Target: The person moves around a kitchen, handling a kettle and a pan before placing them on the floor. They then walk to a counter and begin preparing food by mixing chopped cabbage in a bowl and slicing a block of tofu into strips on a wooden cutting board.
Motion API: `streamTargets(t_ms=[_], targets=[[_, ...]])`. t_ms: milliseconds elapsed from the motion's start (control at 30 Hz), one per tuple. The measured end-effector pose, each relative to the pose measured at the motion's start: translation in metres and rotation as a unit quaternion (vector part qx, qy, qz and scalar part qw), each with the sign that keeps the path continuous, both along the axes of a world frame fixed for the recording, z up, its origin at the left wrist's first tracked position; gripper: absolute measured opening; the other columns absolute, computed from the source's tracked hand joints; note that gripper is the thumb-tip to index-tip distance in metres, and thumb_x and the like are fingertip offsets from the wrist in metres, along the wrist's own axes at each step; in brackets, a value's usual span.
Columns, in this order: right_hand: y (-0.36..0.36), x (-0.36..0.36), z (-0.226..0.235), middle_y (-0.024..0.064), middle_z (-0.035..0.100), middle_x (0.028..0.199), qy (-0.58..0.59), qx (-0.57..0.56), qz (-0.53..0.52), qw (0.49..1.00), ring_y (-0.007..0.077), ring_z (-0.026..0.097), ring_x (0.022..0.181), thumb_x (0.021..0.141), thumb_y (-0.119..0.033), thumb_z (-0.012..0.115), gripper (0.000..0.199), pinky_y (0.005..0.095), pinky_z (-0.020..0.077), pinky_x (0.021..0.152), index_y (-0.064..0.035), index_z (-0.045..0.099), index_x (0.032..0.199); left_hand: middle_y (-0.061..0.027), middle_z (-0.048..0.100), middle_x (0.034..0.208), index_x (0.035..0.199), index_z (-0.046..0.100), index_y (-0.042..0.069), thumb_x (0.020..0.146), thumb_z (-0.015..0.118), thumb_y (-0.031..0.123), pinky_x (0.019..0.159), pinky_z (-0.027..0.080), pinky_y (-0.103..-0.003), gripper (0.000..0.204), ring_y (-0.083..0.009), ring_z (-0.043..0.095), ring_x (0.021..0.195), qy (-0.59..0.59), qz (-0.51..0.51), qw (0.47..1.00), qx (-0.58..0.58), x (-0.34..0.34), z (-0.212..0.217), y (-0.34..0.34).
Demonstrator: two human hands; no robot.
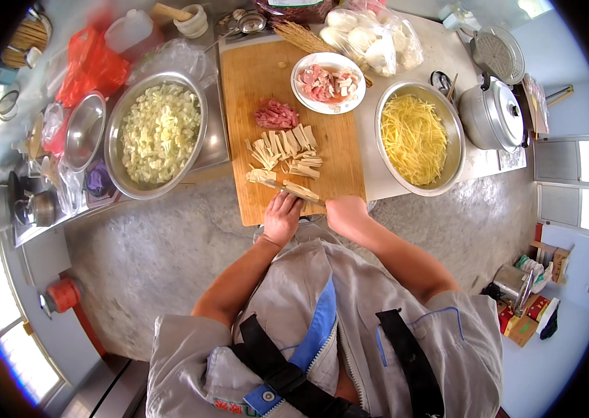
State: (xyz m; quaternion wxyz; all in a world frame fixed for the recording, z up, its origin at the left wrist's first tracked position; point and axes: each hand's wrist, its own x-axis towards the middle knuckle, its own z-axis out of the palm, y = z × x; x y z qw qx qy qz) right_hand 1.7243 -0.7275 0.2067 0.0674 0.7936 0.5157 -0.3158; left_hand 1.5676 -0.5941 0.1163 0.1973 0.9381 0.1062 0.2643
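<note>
My right hand (347, 213) is closed around the handle of a kitchen knife (312, 198), at the near edge of a wooden cutting board (249, 83). The blade slants leftward, low over the board. Just on its near side, my left hand (282, 220) has bent fingers pressed down on a piece of what looks like dried tofu, mostly hidden beneath them. Beyond the blade lies a cut pale slice (301, 189). Farther up are beige dried tofu strips (284, 145) in loose rows and a small heap of shredded red meat (276, 113).
A white bowl of sliced meat (328, 82) sits on the board's far right corner. Steel bowls flank the board: chopped pale vegetable (161, 132) left, yellow shreds (414, 139) right. Beyond stand a lidded pot (493, 115) and a plastic bag of pale round items (371, 38).
</note>
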Motion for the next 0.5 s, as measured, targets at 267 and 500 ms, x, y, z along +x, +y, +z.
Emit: streamTargets(t_ms=[267,500], targets=[[0.007,0.004,-0.014,0.0169,0.072,0.081,-0.004,0.05,-0.079,0.996,0.0374,0.072,0.078,0.087,-0.018,0.06,0.017,0.0502,0.0557,0.067,-0.0056,0.071,0.089,-0.0091,0.063,0.115,0.108,0.068,0.005,0.079,0.069,0.006,0.091,0.053,-0.043,0.029,-0.0315,0.061,0.111,0.006,-0.016,0.999,-0.026,-0.008,0.009,0.002],[-0.011,0.004,0.036,0.0193,0.071,0.077,-0.001,0.061,-0.027,0.998,0.0401,0.07,0.072,0.086,-0.017,0.057,0.019,0.0521,0.0549,0.065,-0.0031,0.07,0.086,-0.0104,0.059,0.123,0.116,0.068,0.004,0.076,0.069,0.01,0.096,0.051,-0.044,0.04,-0.0322,0.057,0.118,0.057,-0.045,0.997,-0.023,-0.017,0.001,0.004]])
